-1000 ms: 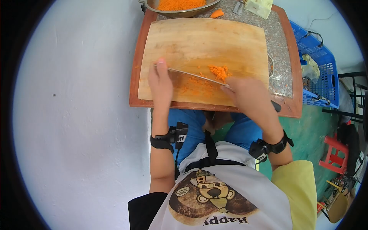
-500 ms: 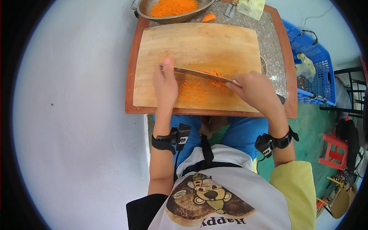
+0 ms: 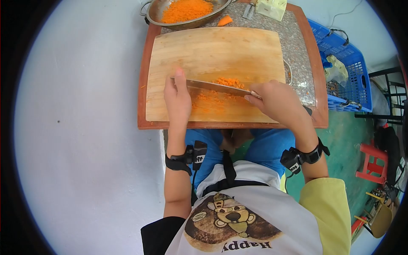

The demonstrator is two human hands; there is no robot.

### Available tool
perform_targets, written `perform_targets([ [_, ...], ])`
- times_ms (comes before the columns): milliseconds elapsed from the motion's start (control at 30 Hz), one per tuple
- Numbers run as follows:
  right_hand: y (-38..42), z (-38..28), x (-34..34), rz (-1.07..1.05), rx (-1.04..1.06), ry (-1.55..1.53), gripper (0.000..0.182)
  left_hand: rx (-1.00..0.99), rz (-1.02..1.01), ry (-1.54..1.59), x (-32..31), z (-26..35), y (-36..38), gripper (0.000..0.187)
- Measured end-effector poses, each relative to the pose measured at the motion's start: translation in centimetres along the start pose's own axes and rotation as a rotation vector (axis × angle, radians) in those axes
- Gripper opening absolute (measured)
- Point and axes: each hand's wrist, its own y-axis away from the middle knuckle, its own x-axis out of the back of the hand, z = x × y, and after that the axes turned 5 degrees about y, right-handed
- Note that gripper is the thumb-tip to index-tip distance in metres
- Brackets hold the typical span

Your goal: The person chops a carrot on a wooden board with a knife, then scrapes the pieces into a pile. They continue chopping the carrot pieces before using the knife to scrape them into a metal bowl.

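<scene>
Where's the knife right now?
In the head view, the knife slants over the near half of the board, between the left hand at its tip and the right hand gripping it, orange bits alongside.

Wood, metal, stone

My cutting board [image 3: 212, 46] is smooth, matt wood. Over it, the blade of my knife [image 3: 208, 86] is metal with a dull sheen. Past the board's far edge, the pan [image 3: 219, 8] is shinier metal. Beneath the board, the tabletop [image 3: 297, 55] looks like polished, speckled stone, edged in wood. To the board's right, the crate [image 3: 357, 72] is plastic.
</scene>
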Motion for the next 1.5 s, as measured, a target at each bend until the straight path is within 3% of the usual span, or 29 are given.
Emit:
perform_targets([
  [100,-0.2,-0.7,-0.2,-0.048,-0.019,0.026,0.022,0.073,-0.039,0.01,0.8,0.0,0.1,0.039],
  [400,-0.7,-0.7,0.2,0.111,0.101,-0.072,0.025,0.045,0.008,0.064,1.3,1.3,-0.1,0.036],
  [467,-0.4,-0.1,1.9,-0.041,-0.029,0.002,0.022,0.041,-0.029,0.093,0.2,1.6,0.0,0.033],
  [567,-0.9,1.0,1.2,-0.059,-0.037,0.053,0.022,0.024,-0.075,0.118,-1.1,0.6,-0.9,0.03],
  [733,-1.9,-0.4,-0.7,0.024,0.017,0.033,0.021,0.045,0.027,0.051,0.4,-0.4,-1.4,0.034],
  [900,-2.3,-0.4,0.1,0.109,0.084,-0.039,0.02,0.052,0.0,0.099,1.3,0.8,-1.7,0.035],
  [967,-2.0,-0.2,2.3,-0.08,-0.026,0.022,0.02,0.039,0.003,0.12,0.4,1.3,-1.3,0.035],
  [1067,-2.2,1.3,1.8,-0.031,0.006,0.033,0.021,0.044,-0.036,0.197,-1.0,1.3,-1.6,0.033],
  [1167,-2.7,2.1,1.0,-0.082,-0.013,0.043,0.021,0.046,-0.033,0.079,-1.4,0.1,-1.9,0.033],
  [1500,-4.0,-0.5,0.0,-0.005,0.066,-0.05,0.022,0.032,0.012,0.066,1.9,0.9,-2.7,0.037],
])
